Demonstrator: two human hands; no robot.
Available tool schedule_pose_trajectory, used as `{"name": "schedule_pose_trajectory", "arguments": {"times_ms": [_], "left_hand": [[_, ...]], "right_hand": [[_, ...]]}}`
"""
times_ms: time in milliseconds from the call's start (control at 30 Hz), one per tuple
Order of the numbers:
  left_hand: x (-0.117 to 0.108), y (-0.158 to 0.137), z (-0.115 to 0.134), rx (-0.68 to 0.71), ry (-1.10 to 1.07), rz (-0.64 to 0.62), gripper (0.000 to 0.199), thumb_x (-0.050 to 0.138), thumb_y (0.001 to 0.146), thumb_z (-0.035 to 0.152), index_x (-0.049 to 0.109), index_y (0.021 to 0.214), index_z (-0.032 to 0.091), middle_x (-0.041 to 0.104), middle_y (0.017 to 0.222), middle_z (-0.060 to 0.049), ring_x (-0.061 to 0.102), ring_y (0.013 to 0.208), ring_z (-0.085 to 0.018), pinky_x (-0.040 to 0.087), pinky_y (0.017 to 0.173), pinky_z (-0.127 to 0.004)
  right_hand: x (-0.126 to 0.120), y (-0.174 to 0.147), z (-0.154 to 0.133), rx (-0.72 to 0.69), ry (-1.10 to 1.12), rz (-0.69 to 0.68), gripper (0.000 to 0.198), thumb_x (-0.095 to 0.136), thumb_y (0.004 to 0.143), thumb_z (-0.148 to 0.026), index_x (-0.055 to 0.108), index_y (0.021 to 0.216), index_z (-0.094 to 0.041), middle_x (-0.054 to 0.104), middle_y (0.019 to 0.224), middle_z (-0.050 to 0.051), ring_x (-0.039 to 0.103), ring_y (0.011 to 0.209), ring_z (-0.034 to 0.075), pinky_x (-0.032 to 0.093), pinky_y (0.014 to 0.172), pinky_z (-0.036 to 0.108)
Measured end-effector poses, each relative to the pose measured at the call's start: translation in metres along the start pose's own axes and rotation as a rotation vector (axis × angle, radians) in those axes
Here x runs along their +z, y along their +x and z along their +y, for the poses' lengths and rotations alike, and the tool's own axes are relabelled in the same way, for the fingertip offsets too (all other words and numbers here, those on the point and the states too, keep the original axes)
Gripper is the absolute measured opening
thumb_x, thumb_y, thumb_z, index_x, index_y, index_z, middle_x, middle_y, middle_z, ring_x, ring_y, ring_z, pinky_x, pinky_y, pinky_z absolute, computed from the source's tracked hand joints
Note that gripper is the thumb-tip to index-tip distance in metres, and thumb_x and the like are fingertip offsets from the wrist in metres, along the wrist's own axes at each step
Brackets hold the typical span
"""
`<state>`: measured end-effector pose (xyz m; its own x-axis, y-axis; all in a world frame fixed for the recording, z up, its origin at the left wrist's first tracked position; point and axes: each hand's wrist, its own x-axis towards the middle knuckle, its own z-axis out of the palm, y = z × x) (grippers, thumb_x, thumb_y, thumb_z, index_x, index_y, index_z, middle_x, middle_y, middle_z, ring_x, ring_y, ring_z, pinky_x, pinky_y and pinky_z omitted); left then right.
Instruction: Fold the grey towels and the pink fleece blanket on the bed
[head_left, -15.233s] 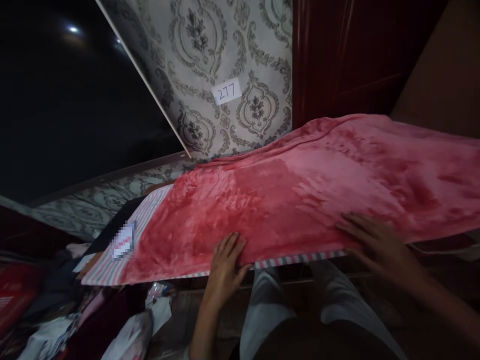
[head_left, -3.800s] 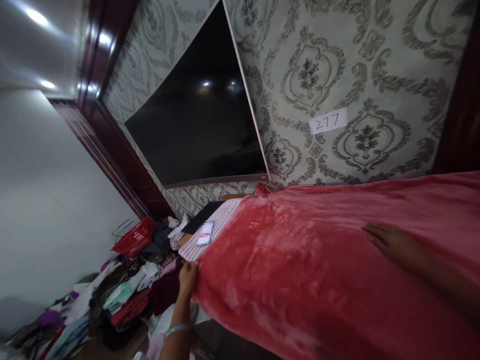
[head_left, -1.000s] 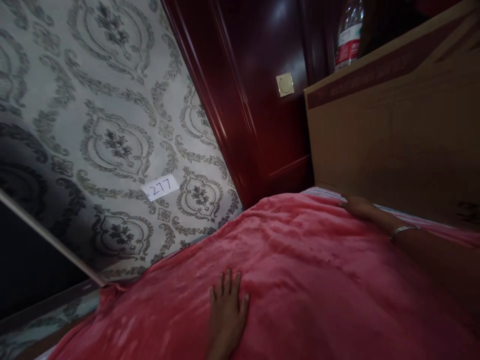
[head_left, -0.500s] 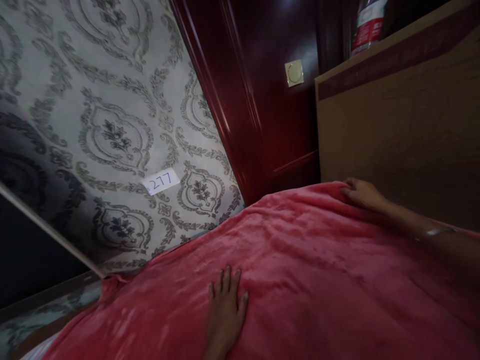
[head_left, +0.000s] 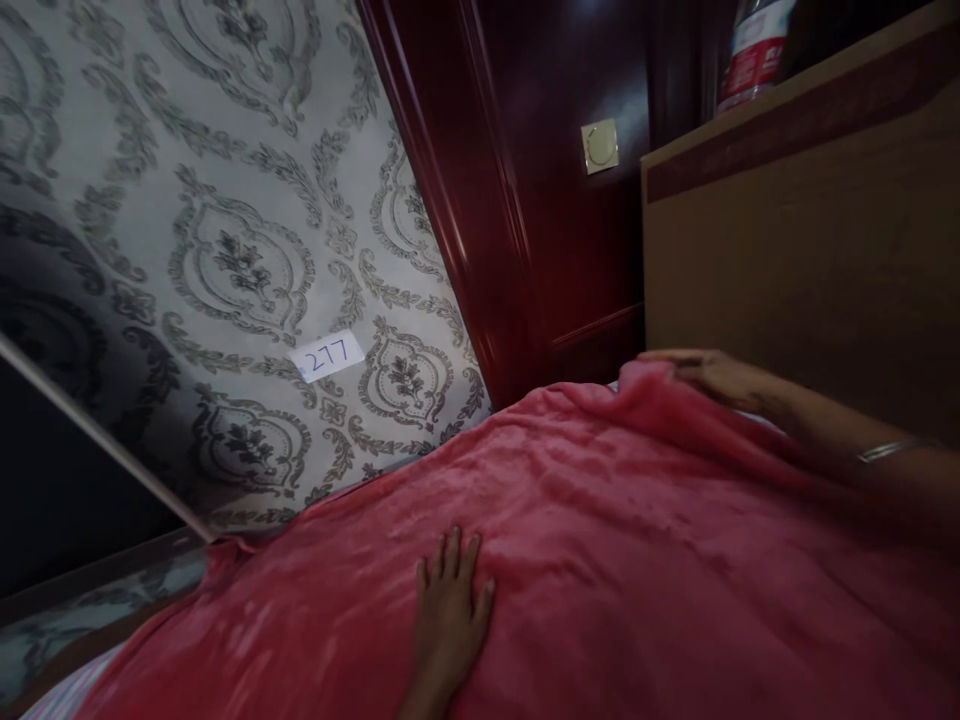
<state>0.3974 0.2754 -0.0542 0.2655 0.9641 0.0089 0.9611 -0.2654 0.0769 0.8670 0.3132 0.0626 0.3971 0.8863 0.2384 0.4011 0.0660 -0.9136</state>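
A plush red blanket spreads across the lower part of the head view, softly wrinkled in the middle. My left hand lies flat on it, palm down, fingers spread. At the far right edge my right hand grips the blanket's border, fingers bent over a raised fold. Beneath that fold a sliver of something white shows. A silver bracelet circles my right wrist. Striped cloth peeks out under the blanket at the lower left.
A large cardboard box stands beside my right hand, with a red-labelled bottle on top. Behind the blanket are a dark red wood panel and a patterned wall bearing a paper marked 277. A pale rod slants at left.
My right hand has drawn the blanket's edge up and slightly left, making a fold and baring a bit of white below. My left hand has stayed in place.
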Motion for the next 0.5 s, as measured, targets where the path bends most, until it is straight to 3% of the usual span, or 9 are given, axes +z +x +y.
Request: {"name": "schedule_pose_trajectory", "arguments": {"times_ms": [133,200,300,500], "left_hand": [[0.003,0.000,-0.003,0.014,-0.027,0.028,0.061,0.040,0.100,0.040,0.035,0.160,0.030,0.020,0.170,-0.001,0.016,0.158,-0.028,0.015,0.126,-0.057],[0.005,0.000,-0.005,0.022,-0.057,0.047,0.060,0.042,0.100,0.040,0.037,0.159,0.032,0.022,0.169,-0.001,0.018,0.158,-0.028,0.016,0.126,-0.058],[0.009,0.000,-0.008,0.031,-0.097,0.073,0.060,0.044,0.099,0.041,0.039,0.158,0.033,0.025,0.168,0.000,0.020,0.157,-0.029,0.017,0.126,-0.059],[0.011,-0.001,-0.009,0.001,-0.130,0.079,0.061,0.045,0.098,0.040,0.040,0.158,0.028,0.027,0.167,-0.002,0.020,0.157,-0.027,0.014,0.127,-0.057]], "right_hand": [[-0.010,0.025,0.002,0.159,-0.026,0.416,0.050,0.044,0.083,-0.009,0.069,0.126,-0.007,0.071,0.108,0.014,0.055,0.069,0.012,0.045,0.065,0.024],[-0.014,0.034,0.004,0.207,-0.062,0.537,0.050,0.042,0.082,-0.004,0.072,0.122,-0.003,0.070,0.110,0.016,0.052,0.069,0.011,0.041,0.066,0.025],[-0.015,0.047,0.007,0.238,-0.099,0.587,0.050,0.043,0.080,0.001,0.074,0.119,-0.004,0.071,0.112,0.016,0.050,0.071,0.011,0.040,0.068,0.025],[-0.007,0.059,0.028,0.259,-0.104,0.553,0.049,0.045,0.082,0.000,0.073,0.122,-0.009,0.070,0.114,0.013,0.055,0.076,0.010,0.044,0.074,0.022]]}}
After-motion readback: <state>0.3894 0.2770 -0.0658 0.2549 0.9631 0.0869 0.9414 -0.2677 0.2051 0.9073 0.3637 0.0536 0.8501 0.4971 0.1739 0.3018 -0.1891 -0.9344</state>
